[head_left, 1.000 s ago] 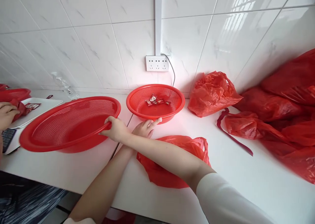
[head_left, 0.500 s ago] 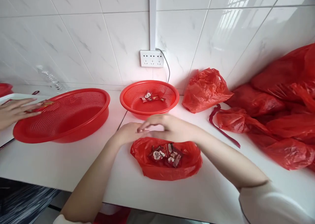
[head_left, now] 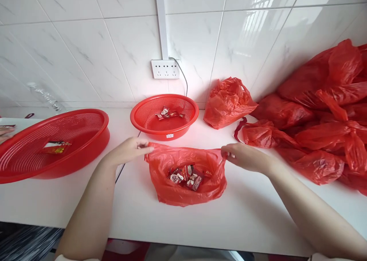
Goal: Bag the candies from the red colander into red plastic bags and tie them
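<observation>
The fingers (head_left: 143, 149) of the left hand (head_left: 126, 150) pinch one side of the mouth of a red plastic bag (head_left: 183, 194). The fingers (head_left: 226, 150) of the right hand (head_left: 243, 156) pinch the other side. Together they stretch the rim wide. The bag lies on the white worktop (head_left: 200, 226) between the two hands, and a few wrapped sweets (head_left: 186, 176) lie in its bottom.

The step in hand looks like opening the bag and holding it spread. With both hands on the rim, one would have to let go before anything could be put in or taken out, and the thin film would likely sag on that side.

Just behind the bag stands a small red mesh basket (head_left: 137, 121) holding a few more sweets (head_left: 168, 113). To the left is a large red mesh basket (head_left: 106, 119) with one packet (head_left: 56, 147) in it, and another person's hand (head_left: 3, 132) shows at the edge. To the right a knotted red bag (head_left: 226, 104) and a heap of red bags (head_left: 315, 127) rest against the tiled wall, below a wall socket (head_left: 165, 69).
</observation>
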A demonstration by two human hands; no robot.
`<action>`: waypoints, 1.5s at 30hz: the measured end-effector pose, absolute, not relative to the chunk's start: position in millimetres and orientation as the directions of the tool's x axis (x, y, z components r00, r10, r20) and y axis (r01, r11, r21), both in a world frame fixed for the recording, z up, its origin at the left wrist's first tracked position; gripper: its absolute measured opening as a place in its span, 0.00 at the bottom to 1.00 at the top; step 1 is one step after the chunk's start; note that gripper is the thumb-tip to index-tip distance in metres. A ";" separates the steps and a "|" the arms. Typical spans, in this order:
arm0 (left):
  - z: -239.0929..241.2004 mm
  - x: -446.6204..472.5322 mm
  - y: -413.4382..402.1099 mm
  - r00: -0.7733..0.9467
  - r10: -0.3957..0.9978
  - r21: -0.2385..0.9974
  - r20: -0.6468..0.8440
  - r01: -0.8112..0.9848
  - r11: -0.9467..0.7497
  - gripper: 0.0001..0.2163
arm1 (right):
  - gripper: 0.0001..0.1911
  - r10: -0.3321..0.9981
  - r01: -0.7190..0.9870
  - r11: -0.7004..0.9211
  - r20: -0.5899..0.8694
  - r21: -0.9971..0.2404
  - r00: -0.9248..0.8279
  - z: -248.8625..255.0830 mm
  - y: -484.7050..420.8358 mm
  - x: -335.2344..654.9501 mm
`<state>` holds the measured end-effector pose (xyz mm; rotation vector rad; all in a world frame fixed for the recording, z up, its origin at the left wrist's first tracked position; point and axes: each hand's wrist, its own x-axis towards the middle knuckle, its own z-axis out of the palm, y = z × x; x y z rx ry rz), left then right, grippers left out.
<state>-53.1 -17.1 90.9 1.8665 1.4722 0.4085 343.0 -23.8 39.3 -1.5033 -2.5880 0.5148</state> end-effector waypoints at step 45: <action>130.3 67.9 1.5 0.530 0.847 0.992 0.031 -0.118 0.037 0.15 | 0.12 0.716 0.250 0.692 0.599 -0.678 -0.357 129.2 -4.9 283.7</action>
